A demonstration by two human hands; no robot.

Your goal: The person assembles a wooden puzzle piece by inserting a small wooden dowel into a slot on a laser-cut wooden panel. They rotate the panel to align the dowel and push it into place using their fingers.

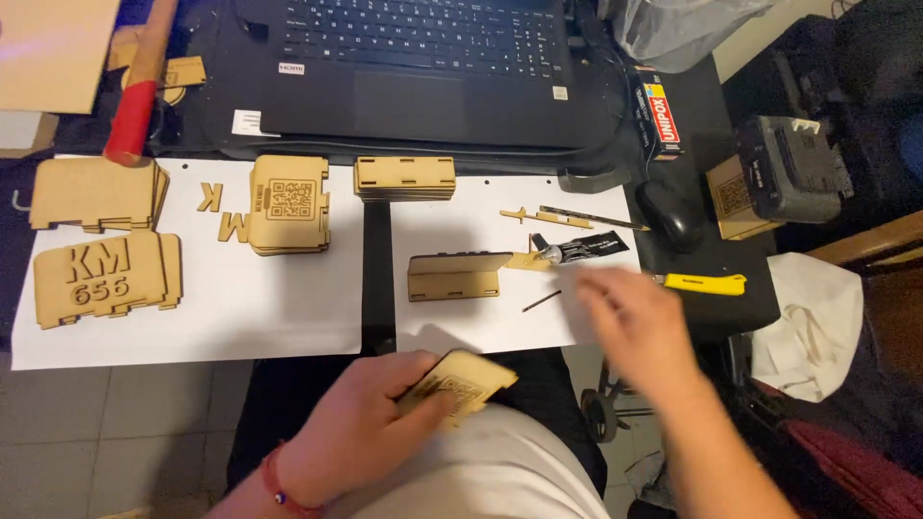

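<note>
The left hand [361, 423] is held low, close to the body, with the wrist bent inward and a red cord bracelet [279, 481] worn at the wrist. A thin wooden panel [461, 382] is gripped between its thumb and fingers, tilted with an engraved square pattern facing up. The right hand [635, 322] is stretched forward and blurred by motion, fingers loosely spread and nothing held in it (palm turned down). Just beyond its fingertips a dark glue tube [582, 250] is seen lying on a white sheet [288, 308], with a small wooden stand [457, 276] to the left of it and a thin dark rod [541, 301] nearer the hand. A yellow utility knife [707, 284] lies just right of the right hand. Farther left of both hands, stacks of cut wooden pieces [288, 204] are spread over the tabletop [378, 250], and a laptop [423, 67] stands beyond them.
</note>
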